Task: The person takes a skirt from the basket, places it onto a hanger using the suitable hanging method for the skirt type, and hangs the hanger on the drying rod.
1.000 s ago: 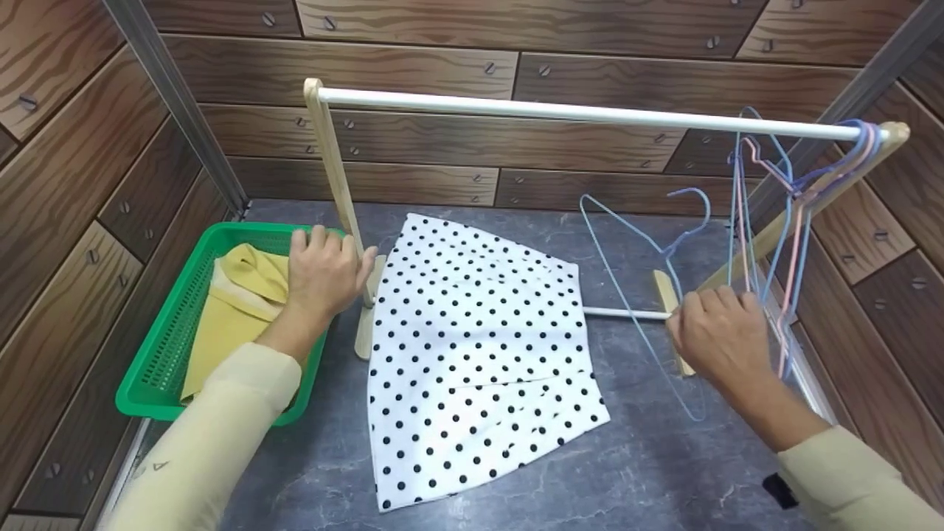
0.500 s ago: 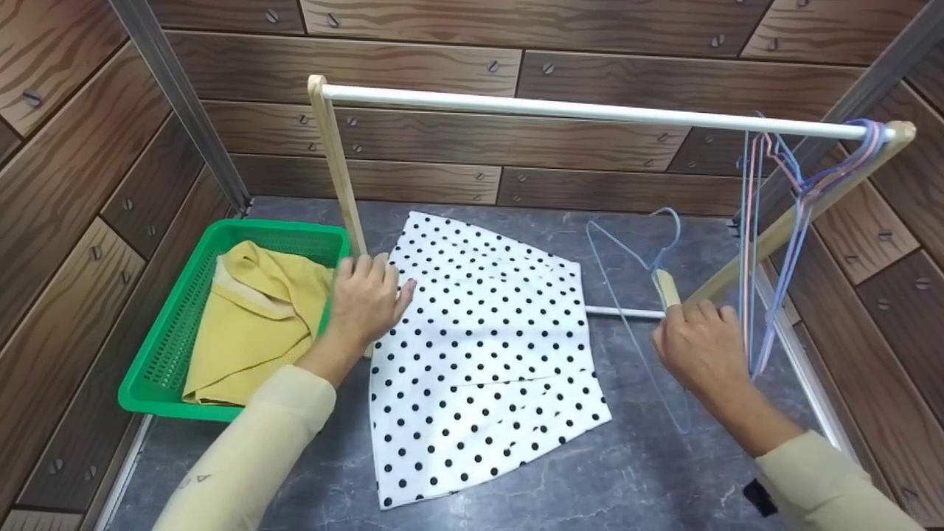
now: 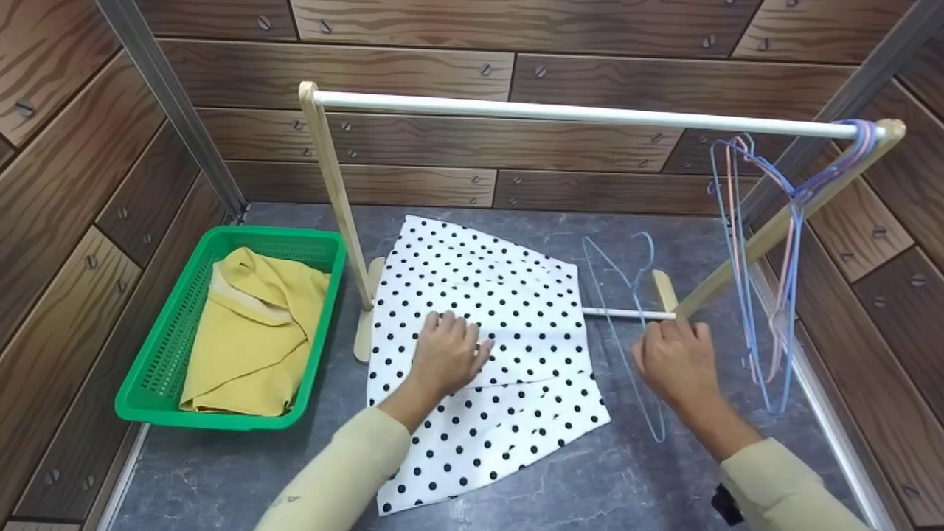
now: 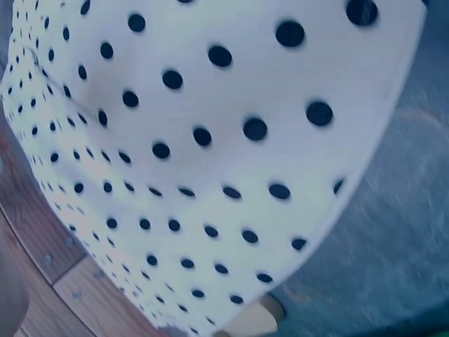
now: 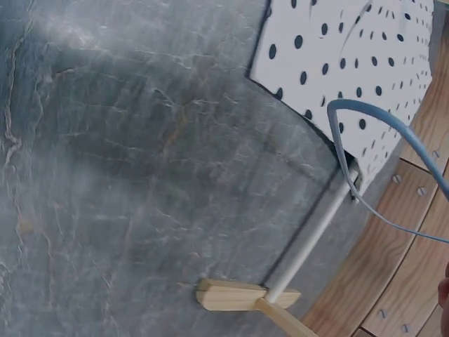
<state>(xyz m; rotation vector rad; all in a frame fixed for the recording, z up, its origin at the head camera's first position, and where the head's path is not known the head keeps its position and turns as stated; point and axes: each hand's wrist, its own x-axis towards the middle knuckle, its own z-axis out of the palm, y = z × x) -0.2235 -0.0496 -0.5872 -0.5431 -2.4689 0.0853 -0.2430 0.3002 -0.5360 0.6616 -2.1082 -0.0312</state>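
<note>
A white cloth with black polka dots [image 3: 516, 310], wide and flat, is spread on the grey surface under the rack. My left hand [image 3: 447, 352] hovers low over its middle, fingers loosely bent, holding nothing. The left wrist view is filled mostly by this polka-dot cloth [image 4: 210, 112]. To its right, my right hand [image 3: 675, 363] grips a blue wire hanger [image 3: 636, 286] by one side, its hook pointing up and away. In the right wrist view the hanger's wire [image 5: 382, 114] crosses over the cloth's edge, while the fingers are mostly out of sight.
A clothes rack with a white top rail [image 3: 560, 112] stands over the cloth. Several blue and pink hangers [image 3: 795, 203] hang at its right end. At the left, a green basket [image 3: 140, 402] holds yellow cloth [image 3: 251, 346]. Plank-patterned walls enclose the surface.
My left hand has moved from over the basket rightward to the middle of the polka-dot cloth. My right hand has shifted left with the hanger, away from the swinging hanging ones.
</note>
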